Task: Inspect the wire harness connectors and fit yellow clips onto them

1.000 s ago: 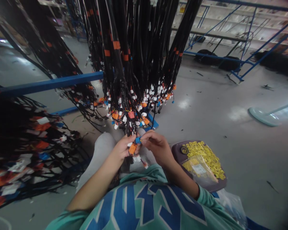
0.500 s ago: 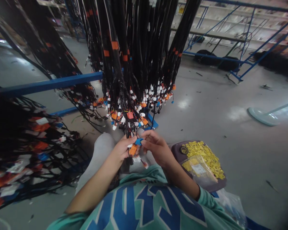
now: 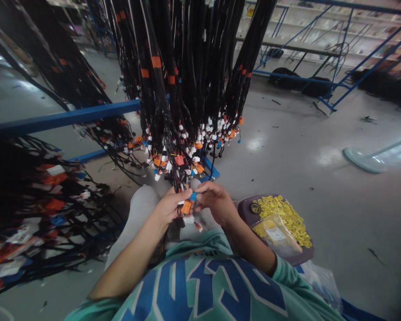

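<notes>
Between my two hands, above my lap, is a small blue connector point(image 3: 193, 196) on a wire harness. My left hand point(image 3: 171, 204) is closed, its thumb pressing the blue connector from the left. Fingers of my right hand point(image 3: 217, 201) pinch the same connector from the other side. Just below it hangs an orange connector point(image 3: 186, 207), beside my left fingers, with a white connector point(image 3: 189, 220) lower down. These belong to the black wire harnesses point(image 3: 173, 102) that hang in front of me, their ends thick with white, orange and blue connectors. Whether anything tiny sits in my right fingertips is hidden.
At my right, a dark stool point(image 3: 245, 209) carries many small yellow parts point(image 3: 284, 214) and a clear plastic bag point(image 3: 279, 236). More harnesses point(image 3: 53, 200) hang on the left by a blue rail point(image 3: 70, 117). A round pale base point(image 3: 364, 160) stands on the floor.
The view has shifted slightly. Both hands stay on the blue connector, with the right fingers turned a little over it and less of its blue surface showing.
</notes>
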